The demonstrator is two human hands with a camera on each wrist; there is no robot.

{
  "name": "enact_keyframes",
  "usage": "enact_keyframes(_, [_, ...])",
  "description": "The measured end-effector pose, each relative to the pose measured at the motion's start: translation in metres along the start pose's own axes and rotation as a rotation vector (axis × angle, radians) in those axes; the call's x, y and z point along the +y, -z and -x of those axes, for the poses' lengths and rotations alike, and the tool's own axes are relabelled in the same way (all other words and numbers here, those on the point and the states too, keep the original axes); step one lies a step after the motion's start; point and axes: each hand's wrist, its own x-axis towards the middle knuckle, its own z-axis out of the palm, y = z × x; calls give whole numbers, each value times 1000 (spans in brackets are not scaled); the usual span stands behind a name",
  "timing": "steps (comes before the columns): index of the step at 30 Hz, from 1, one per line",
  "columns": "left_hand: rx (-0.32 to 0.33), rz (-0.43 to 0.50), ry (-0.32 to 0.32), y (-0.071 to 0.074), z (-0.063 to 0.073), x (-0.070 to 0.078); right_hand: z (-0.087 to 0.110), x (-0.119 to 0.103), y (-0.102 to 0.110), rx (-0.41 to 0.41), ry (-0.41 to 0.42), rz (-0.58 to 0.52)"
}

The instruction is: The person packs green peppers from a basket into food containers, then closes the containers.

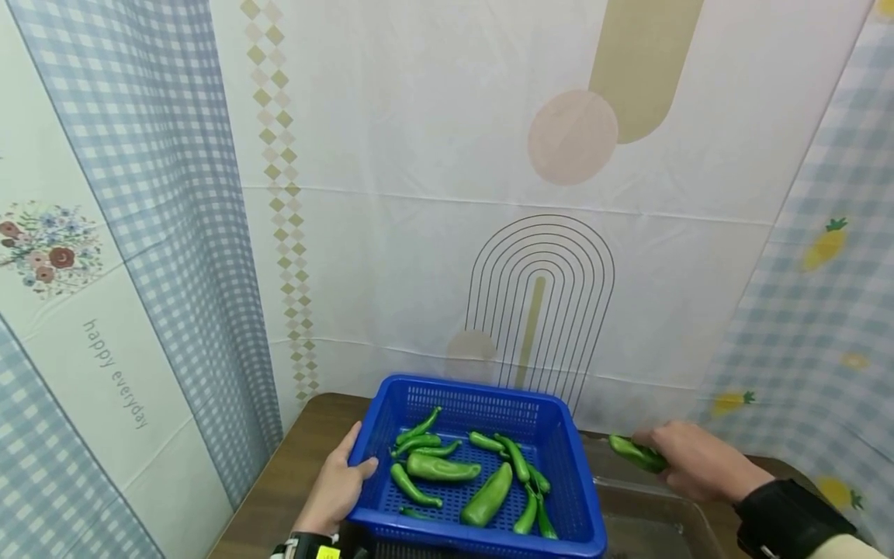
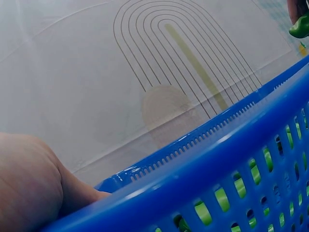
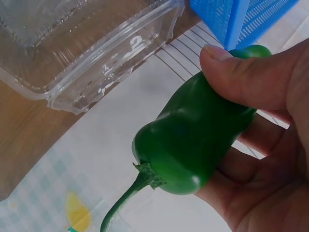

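A blue plastic basket (image 1: 588, 497) with slotted walls stands on the table, holding several green peppers, both slim ones and a few thick ones such as the wide pepper (image 1: 487, 495). My left hand (image 1: 334, 483) grips the basket's left rim, its thumb over the edge; the rim (image 2: 193, 176) crosses the left wrist view. Off to the right, my right hand (image 1: 698, 460) holds a thick green pepper (image 3: 188, 135) between thumb and fingers, its curved stem pointing away from the palm. That pepper is raised over a clear plastic container (image 1: 656, 516).
The brown wooden table (image 1: 268, 485) shows left of the basket. Behind it hangs a pale patterned cloth (image 1: 391, 264), with blue checked cloth (image 1: 185, 155) on the left side. In the right wrist view the clear container (image 3: 111, 63) has wet-looking walls.
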Motion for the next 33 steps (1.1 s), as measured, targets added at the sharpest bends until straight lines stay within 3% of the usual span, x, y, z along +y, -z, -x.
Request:
enact_keyframes(14, [13,-3,-7,0,-2,0,-4,-3,-10,-11,-38,-16])
enact_keyframes(28, [10,-18,-14,0,1,-2,-3,2,-23,-82,-82,-74])
enact_keyframes(33, [11,-14,-17,0,0,-1,-1,5,-27,-90,-57,-102])
